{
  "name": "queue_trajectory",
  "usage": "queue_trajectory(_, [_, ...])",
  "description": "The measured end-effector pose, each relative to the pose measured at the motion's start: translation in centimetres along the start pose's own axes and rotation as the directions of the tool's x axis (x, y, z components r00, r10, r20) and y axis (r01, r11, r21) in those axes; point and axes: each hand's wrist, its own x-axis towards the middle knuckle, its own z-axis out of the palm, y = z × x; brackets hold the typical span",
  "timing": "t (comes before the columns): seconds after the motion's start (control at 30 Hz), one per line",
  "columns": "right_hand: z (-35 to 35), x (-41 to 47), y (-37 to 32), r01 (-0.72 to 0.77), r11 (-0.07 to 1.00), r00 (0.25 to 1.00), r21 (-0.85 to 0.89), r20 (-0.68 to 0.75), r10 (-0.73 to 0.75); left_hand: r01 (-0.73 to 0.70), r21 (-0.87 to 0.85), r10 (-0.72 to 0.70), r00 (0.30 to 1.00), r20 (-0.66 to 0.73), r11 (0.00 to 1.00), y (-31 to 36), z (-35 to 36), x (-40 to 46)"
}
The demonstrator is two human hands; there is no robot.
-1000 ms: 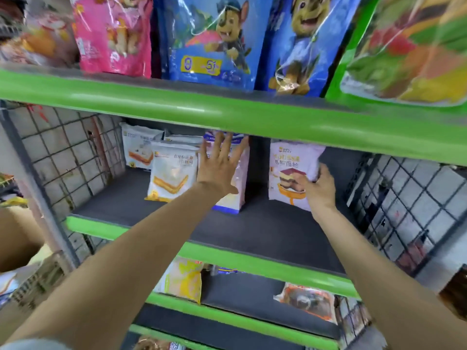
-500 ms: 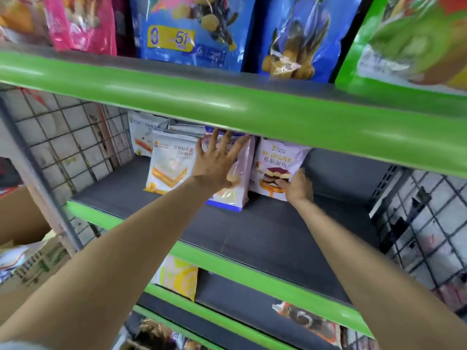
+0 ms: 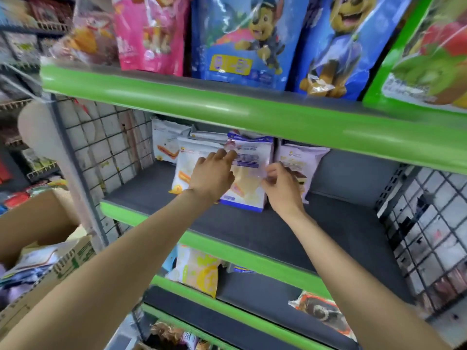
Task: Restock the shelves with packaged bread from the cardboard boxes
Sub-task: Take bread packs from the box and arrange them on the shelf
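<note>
On the dark middle shelf (image 3: 252, 231), I see the upright blue-trimmed white bread bag (image 3: 249, 173) between my hands: left hand (image 3: 212, 176) fingers flat against it, right hand (image 3: 284, 188) pinching its right edge.

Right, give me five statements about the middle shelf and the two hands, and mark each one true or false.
1. Both hands are on the blue-trimmed bread packet on the middle shelf. True: the left hand and the right hand are at its two sides.
2. The packet lies flat. False: it stands upright.
3. A purple cake packet stands to its right. True.
4. The right end of the middle shelf is packed with bread. False: bare dark shelf shows there.
5. The cardboard box sits on the top shelf. False: it is low at the left, beside the rack.
</note>
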Motion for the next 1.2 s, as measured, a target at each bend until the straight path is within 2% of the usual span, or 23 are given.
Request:
queue_trajectory(0.13, [4.8, -2.5, -6.7, 0.038, 0.993, 0.976, 0.111, 0.208, -0.060, 0.209, -0.195, -0.207, 0.978, 0.034, 0.958, -6.8, -3.2, -4.6])
queue_trajectory(0.27, [12.1, -5.8, -12.9, 0.117, 0.979, 0.923, 0.170, 0.345, -0.170, 0.412, -0.222, -0.413, 0.910, 0.044, 0.884, -15.7, -6.0, -10.7])
queue_trajectory(0.37, [18.3, -8.6, -16.8, 0.152, 0.971, 0.855, 0.183, 0.468, -0.222, 0.512, -0.252, -0.506, 0.857, 0.093, 0.821, -23.0, -7.2, -15.5])
queue_trajectory(0.43, [22.2, -10.1, -18.6, 0.167, 0.970, 0.812, 0.175, 0.534, -0.236, 0.585, -0.243, -0.579, 0.809, 0.104, 0.774, -27.1, -7.5, -18.5])
queue_trajectory(0.57, [30.4, -12.8, -21.5, 0.236, 0.964, 0.690, 0.121, 0.678, -0.254, 0.769, -0.170, -0.751, 0.638, 0.168, 0.616, -33.8, -7.1, -24.2])
queue_trajectory(0.67, [35.8, -14.3, -23.7, 0.332, 0.942, 0.560, 0.048, 0.794, -0.238, 0.801, -0.064, -0.772, 0.593, 0.228, 0.596, -38.5, -5.6, -27.8])
queue_trajectory(0.77, [41.8, -14.5, -24.3, 0.405, 0.912, 0.465, -0.064, 0.873, -0.145, 0.817, 0.052, -0.788, 0.535, 0.303, 0.575, -42.0, -3.7, -30.2])
queue_trajectory(0.8, [43.8, -14.3, -24.2, 0.409, 0.906, 0.437, -0.106, 0.895, -0.093, 0.803, 0.107, -0.780, 0.524, 0.343, 0.586, -42.7, -3.3, -30.5])
queue_trajectory(0.87, [47.0, -14.1, -24.2, 0.388, 0.904, 0.333, -0.182, 0.942, 0.047, 0.730, 0.221, -0.736, 0.521, 0.433, 0.647, -44.0, -2.2, -30.7])
queue_trajectory(0.93, [48.6, -13.7, -24.2, 0.485, 0.837, 0.204, -0.251, 0.964, 0.171, 0.673, 0.288, -0.693, 0.467, 0.549, 0.681, -45.1, -1.3, -30.4])
queue_trajectory(0.97, [49.0, -13.5, -24.0, 0.570, 0.779, 0.178, -0.263, 0.964, 0.195, 0.636, 0.320, -0.669, 0.437, 0.601, 0.702, -45.6, -0.8, -30.2])
queue_trajectory(1.0, [49.6, -13.3, -23.5, 0.628, 0.736, 0.175, -0.253, 0.967, 0.183, 0.590, 0.353, -0.648, 0.416, 0.638, 0.727, -45.9, -0.5, -29.8])
queue_trajectory(1.07, [50.5, -13.1, -22.6, 0.594, 0.775, 0.214, -0.217, 0.971, 0.108, 0.502, 0.435, -0.647, 0.405, 0.646, 0.748, -46.1, 0.1, -29.0])
queue_trajectory(1.13, [51.0, -12.7, -21.9, 0.496, 0.850, 0.332, -0.176, 0.943, 0.002, 0.485, 0.499, -0.690, 0.402, 0.602, 0.718, -46.2, 0.6, -28.5])
queue_trajectory(1.2, [50.6, -11.7, -21.6, 0.314, 0.945, 0.474, -0.097, 0.878, -0.068, 0.500, 0.531, -0.726, 0.398, 0.561, 0.684, -46.3, 1.0, -28.2])
